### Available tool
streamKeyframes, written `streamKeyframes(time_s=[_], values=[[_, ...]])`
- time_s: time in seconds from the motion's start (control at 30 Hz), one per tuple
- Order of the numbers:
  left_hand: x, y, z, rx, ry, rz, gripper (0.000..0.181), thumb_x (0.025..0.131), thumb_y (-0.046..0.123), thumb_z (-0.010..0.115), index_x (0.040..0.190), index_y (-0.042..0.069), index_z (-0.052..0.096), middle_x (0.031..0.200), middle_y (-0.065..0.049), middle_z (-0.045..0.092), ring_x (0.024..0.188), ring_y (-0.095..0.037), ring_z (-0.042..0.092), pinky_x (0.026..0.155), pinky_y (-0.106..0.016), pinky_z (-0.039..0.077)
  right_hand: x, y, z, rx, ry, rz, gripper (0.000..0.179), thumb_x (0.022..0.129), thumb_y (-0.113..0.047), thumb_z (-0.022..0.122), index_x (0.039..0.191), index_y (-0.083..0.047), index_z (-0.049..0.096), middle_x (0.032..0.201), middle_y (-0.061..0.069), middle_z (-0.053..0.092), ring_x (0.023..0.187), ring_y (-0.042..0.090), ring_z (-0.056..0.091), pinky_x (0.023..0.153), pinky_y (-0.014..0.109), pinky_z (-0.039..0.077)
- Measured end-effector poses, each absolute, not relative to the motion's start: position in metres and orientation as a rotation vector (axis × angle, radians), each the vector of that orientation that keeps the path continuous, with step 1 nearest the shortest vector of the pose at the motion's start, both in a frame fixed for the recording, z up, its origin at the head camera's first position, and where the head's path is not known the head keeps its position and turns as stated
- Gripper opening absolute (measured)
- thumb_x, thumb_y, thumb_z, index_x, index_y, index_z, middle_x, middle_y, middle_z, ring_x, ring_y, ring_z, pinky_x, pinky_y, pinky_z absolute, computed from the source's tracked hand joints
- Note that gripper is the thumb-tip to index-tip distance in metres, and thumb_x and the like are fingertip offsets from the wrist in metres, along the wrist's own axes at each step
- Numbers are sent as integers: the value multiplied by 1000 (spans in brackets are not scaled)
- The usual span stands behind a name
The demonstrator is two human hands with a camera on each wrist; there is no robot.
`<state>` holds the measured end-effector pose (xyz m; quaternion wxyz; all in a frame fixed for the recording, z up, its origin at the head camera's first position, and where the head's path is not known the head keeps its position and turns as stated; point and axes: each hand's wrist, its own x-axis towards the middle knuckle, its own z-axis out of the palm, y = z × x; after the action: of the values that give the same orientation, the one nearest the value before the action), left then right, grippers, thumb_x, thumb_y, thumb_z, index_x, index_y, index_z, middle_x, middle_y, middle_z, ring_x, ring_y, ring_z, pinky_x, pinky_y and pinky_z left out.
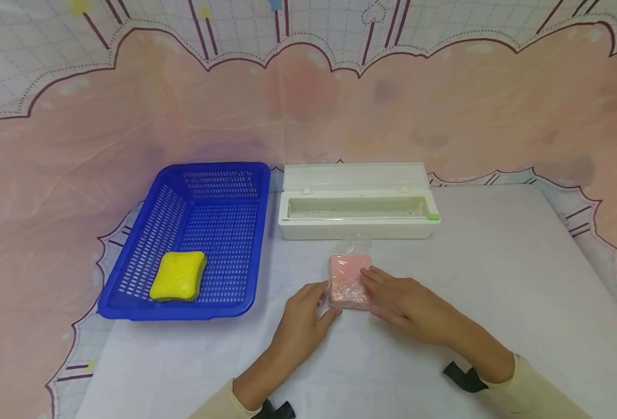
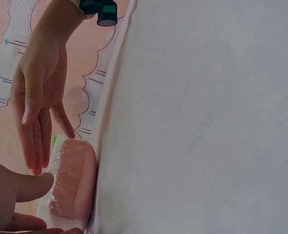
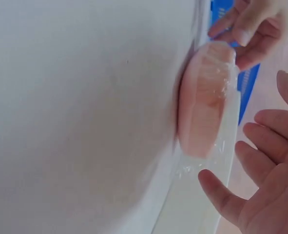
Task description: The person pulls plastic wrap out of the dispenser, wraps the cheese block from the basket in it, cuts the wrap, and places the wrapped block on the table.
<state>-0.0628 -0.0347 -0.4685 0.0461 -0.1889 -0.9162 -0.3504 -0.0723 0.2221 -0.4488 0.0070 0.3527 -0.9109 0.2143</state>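
A pink sponge (image 1: 349, 278) in clear crinkled plastic wrap lies on the white table, between the two hands. My left hand (image 1: 303, 314) is at its left side, thumb and fingers apart, fingertips close to the wrapper. On the opposite side is my right hand (image 1: 410, 305), its fingertips at the sponge's right edge in the head view. The right wrist view shows the fingers of that right hand (image 3: 260, 165) spread and relaxed beside the wrapped sponge (image 3: 207, 100). Neither hand curls round it.
Left of the hands stands a blue perforated basket (image 1: 258, 244) with a yellow sponge (image 1: 178, 276) inside. Directly behind the wrapped sponge is a long white box (image 1: 357, 230), its lid (image 1: 355, 176) raised. A patterned cloth (image 1: 339, 116) hangs behind the table.
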Motion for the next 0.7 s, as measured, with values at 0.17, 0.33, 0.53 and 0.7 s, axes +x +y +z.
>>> streamKeyframes(time_s=[0.17, 0.33, 0.53, 0.7], values=[[-69, -28, -470, -510, -2840, -1139, 44, 87, 21, 83, 125, 2, 69, 108, -10, 75, 95, -17, 73, 79, -29, 60, -73, 225, -446, 1017, -2908, 725, 60, 99, -31, 68, 151, -10, 49, 158, 7, 45, 140, 29, 53, 107, 48, 49], [-75, -27, -473, -523, -2829, -1104, 40, 87, 18, 82, 121, 0, 71, 102, -10, 77, 88, -15, 74, 74, -25, 60, -72, 227, -445, 1021, -2915, 748, 60, 100, -32, 67, 152, -9, 48, 158, 9, 45, 139, 30, 53, 108, 49, 49], [-77, -29, -474, -541, -2809, -1069, 39, 87, 17, 82, 120, -1, 72, 96, -9, 76, 82, -12, 70, 69, -23, 57, -70, 229, -444, 1021, -2894, 761, 60, 100, -31, 67, 152, -9, 48, 158, 11, 46, 138, 31, 54, 107, 49, 49], [-79, -31, -472, -539, -2808, -1063, 37, 88, 13, 80, 121, 0, 72, 96, -9, 75, 81, -13, 67, 70, -24, 56, -69, 229, -445, 1004, -2918, 768, 60, 100, -32, 66, 152, -9, 47, 158, 10, 46, 138, 31, 54, 107, 49, 49]])
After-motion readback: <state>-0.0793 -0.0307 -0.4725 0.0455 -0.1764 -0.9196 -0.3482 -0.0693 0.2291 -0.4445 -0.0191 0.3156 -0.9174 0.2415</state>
